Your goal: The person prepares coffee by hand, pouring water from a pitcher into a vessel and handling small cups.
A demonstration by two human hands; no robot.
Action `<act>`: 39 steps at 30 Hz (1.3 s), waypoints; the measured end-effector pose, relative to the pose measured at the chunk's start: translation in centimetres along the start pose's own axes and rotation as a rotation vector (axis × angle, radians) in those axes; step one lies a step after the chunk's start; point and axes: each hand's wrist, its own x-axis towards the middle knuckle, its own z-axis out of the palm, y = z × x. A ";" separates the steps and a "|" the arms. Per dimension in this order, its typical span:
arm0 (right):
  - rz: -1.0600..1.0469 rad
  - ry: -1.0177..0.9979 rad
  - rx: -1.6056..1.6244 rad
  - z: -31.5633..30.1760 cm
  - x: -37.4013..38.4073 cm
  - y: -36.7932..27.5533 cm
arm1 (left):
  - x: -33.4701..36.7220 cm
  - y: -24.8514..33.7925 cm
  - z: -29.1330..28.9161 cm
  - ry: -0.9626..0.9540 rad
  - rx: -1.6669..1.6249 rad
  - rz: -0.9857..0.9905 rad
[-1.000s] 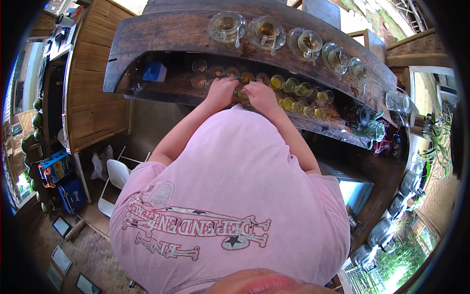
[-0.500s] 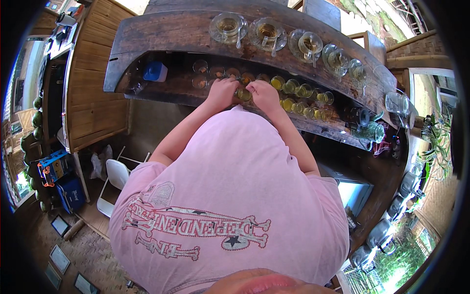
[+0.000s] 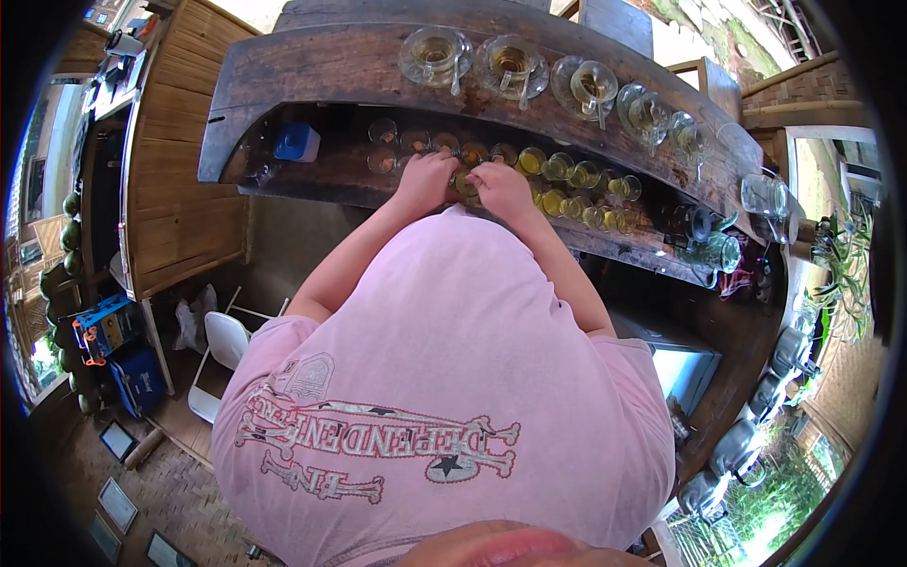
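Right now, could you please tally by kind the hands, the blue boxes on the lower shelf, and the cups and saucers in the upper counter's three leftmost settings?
Hands (left hand, right hand): 2
Blue boxes: 1
Glass cups: 3
Saucers: 3
Total: 9

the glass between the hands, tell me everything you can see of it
The small glass looks clear, with yellowish contents; too little shows to tell what they are. Seen from above, it appears upright on the dark wooden lower shelf, in the row nearer the person. The left hand is beside it on one side, the right hand on the other, partly covering it. Whether either hand grips it is unclear.
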 end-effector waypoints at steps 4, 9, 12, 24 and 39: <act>0.056 0.074 0.049 -0.8 0.5 0.0 | -0.1 0.1 0.0 0.007 0.015 0.011; 0.004 -0.018 0.040 -0.5 0.1 0.2 | -0.1 0.1 0.0 0.022 0.004 0.006; 0.053 0.051 0.067 -0.8 0.7 0.2 | -0.3 0.2 0.1 0.026 0.000 0.013; 0.045 -0.042 0.046 0.2 0.2 0.0 | -0.2 -0.1 0.3 0.005 0.012 0.011; 0.027 0.078 0.070 -0.5 0.8 0.6 | -0.2 -0.1 0.4 -0.005 0.015 -0.005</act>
